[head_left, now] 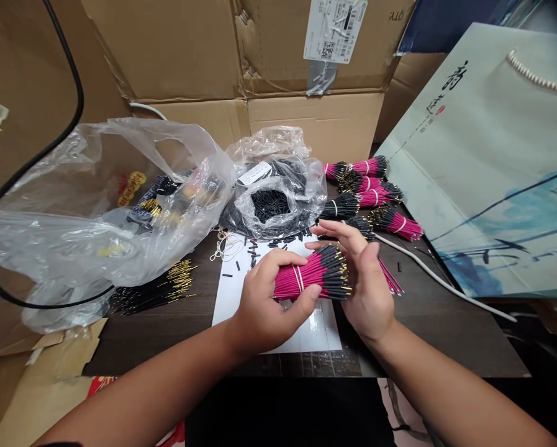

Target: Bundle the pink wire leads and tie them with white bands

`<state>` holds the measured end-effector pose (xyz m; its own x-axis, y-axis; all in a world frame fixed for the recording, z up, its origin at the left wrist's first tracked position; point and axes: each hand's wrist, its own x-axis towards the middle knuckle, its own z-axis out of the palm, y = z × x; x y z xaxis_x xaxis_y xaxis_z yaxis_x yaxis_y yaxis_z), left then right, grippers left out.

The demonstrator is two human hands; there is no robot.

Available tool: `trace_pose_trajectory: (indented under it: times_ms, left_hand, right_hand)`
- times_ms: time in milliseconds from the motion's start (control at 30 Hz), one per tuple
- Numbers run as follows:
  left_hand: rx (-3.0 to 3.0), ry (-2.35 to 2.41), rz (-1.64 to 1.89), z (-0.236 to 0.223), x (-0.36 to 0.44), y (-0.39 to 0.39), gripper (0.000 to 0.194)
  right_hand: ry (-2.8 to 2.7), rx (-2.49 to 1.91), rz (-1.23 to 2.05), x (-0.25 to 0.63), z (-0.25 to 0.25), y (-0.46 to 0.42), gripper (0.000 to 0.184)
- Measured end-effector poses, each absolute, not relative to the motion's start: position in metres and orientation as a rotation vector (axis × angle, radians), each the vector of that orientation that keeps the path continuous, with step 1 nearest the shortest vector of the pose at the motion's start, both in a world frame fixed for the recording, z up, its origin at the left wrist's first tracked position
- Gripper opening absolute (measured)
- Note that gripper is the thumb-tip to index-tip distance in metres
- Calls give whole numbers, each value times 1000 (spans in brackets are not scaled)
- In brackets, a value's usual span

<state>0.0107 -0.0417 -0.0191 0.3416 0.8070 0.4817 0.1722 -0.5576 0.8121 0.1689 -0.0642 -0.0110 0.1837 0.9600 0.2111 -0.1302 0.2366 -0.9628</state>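
Head view. Your left hand is closed around the magenta wire bundle: fingers curl over the top, thumb lies along the near side, just short of the two white ties. Bundle sits btwn your hands, approx. level, black gold-tipped end pointing at your right hand. R fingers are spread wide and arched over that end, palm side facing the tips. Contact looks likely, but cannot tell if R grips or only presses.

Technique note: L grip firm behind the ties, R palm square across the tips, so ends sit even and no strand bends or slips out.

Just beyond your R fingertips: a row of tied magenta bundles, gold-tipped ends varied in direction. Just right of R palm: a few loose magenta wires and a white cable. Under and ahead of L fingers: a white sheet w/ loose black sleeves scattered on it.

Further from L hand: a clear bag of black tubing, a larger clear plastic bag, and loose gold-tipped black wires on the dark table. Well past all fingers: a cardboard box and a printed paper bag.
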Motion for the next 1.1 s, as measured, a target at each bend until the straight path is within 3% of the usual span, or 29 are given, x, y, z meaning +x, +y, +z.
trace_pose_trajectory:
  times_ms: [133, 267, 600, 767, 900, 1100]
  left_hand:
    - [2130, 751, 1409, -28, 12, -34, 53]
    - [2202, 753, 1368, -26, 11, -31, 51]
    - [1626, 945, 1118, -10, 14, -29, 20]
    - [1611, 850, 1050, -11, 13, -33, 30]
    - [1725, 704, 1177, -17, 12, -35, 39]
    - [1766, 545, 1331, -19, 15, -41, 45]
  right_hand:
    - [-862, -991, 1260, 165, -11, -61, 57]
    - [-628, -1018, 1314, 160, -12, -56, 45]
    - [-698, -1034, 958, 163, -26, -57, 26]
    - [-802, -954, 868, 157, -21, -64, 23]
    - [-857, -894, 766, 154, -14, -68, 35]
    - [-914, -826, 643, 153, -15, -73, 28]
